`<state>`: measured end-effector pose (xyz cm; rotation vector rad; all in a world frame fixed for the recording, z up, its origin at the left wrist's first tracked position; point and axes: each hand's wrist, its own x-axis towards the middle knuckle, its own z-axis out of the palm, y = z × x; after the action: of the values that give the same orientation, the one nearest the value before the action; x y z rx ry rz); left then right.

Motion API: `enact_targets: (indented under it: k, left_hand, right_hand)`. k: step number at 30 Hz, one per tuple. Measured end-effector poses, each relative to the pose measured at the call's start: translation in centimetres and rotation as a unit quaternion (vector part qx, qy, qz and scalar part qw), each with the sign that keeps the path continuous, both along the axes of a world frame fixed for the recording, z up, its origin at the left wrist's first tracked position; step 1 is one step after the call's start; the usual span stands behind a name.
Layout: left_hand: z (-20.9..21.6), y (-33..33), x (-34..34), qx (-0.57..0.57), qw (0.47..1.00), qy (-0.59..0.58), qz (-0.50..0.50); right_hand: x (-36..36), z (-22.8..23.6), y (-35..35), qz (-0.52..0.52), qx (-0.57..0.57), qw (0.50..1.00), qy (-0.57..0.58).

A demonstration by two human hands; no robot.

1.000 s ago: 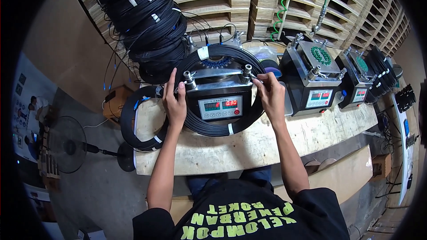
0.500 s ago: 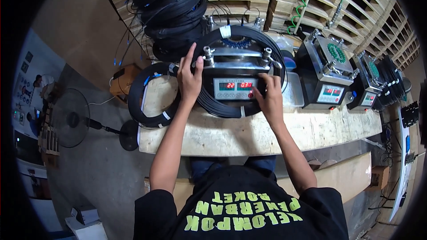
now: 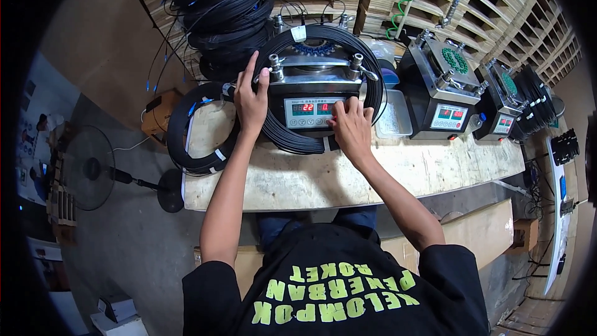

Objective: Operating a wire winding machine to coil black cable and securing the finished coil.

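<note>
A black coil of cable (image 3: pixel 292 142) hangs around a polishing machine (image 3: pixel 316 78) with a metal clamp top and a front control panel (image 3: pixel 301 122) with red digits. My left hand (image 3: pixel 251 107) rests against the coil and the machine's left side, its fingers stretched upward and holding nothing. Over the panel's right half, my right hand (image 3: pixel 353 127) has bent, slightly spread fingers, and its thumb is by the row of buttons. That hand covers part of the red display. Whether a fingertip presses a button is hidden.
Another cable coil (image 3: pixel 178 143) lies left on the wooden table (image 3: pixel 280 190). Behind it rises a tall stack of black coils (image 3: pixel 227 25). To the right stand a clear tray (image 3: pixel 393 115) and two similar machines (image 3: pixel 438 96). A fan (image 3: pixel 93 168) stands left of the table.
My right hand has moved left from the panel's right edge to over its display and buttons. My left hand stays at the coil's left side. The whole view has shifted slightly.
</note>
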<state>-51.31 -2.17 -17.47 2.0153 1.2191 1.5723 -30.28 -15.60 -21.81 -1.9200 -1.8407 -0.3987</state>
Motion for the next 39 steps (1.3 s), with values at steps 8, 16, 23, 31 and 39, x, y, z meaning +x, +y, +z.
enact_targets:
  k: [8,16,23,31,39]
  left_hand:
    - [-0.2,-0.2,-0.2,0.023,1.0,-0.005,-0.011]
    - [-0.4,-0.9,-1.5,-0.105,0.982,-0.087,-0.133]
    - [-1.1,0.3,0.0,-0.134,0.979,-0.152,-0.03]
    - [-1.1,0.2,-0.4,-0.096,0.986,-0.136,0.011]
    - [2.5,-0.4,-2.6,0.114,0.992,0.037,0.037]
  right_hand:
    - [-0.5,1.0,-0.4,-0.01,-0.006,1.0,0.024]
    - [2.8,3.3,0.6,0.026,0.266,0.921,0.283]
    - [10.9,3.8,6.1,0.065,0.185,0.884,0.424]
    - [9.3,1.9,6.8,-0.012,0.191,0.862,0.47]
    - [8.5,7.2,2.9,-0.033,0.274,0.914,0.299]
